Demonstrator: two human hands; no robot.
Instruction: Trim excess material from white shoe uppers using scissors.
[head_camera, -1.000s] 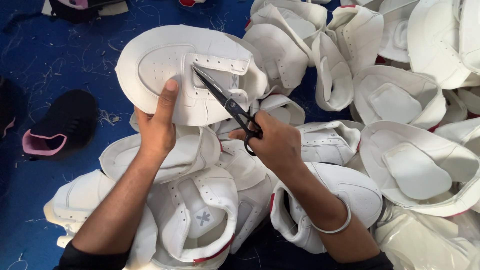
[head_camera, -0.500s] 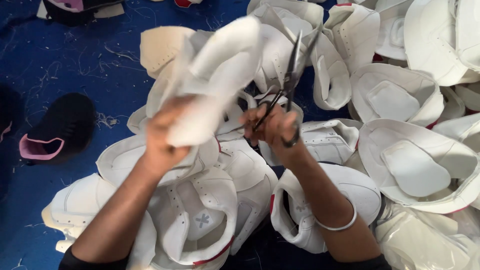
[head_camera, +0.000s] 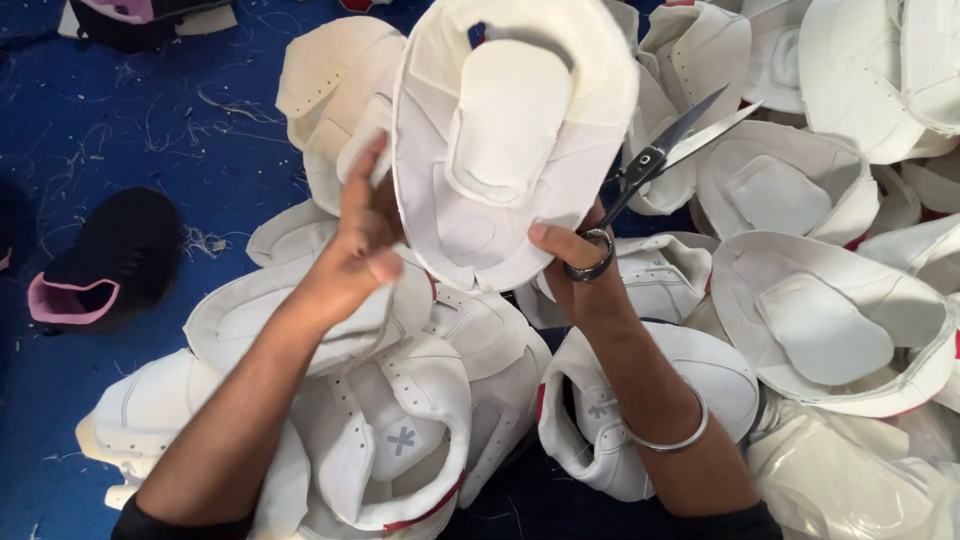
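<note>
Above a heap of white shoe uppers (head_camera: 390, 400) we hold one white upper (head_camera: 510, 140), inner side facing us. Our left hand (head_camera: 365, 235) grips its left edge, fingers closed on it; our right hand (head_camera: 580, 265) pinches the near-right edge with scissors (head_camera: 655, 160) hooked on a finger, blades slightly apart, pointing far right over the blue floor (head_camera: 120, 130).

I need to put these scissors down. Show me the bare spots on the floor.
Bare blue floor lies left of the white shoe pieces, above the black shoe; loose threads litter it. Another patch sits at the lower left corner. Centre and right are heaped with pieces, around the left hand, right hand and scissors.
</note>
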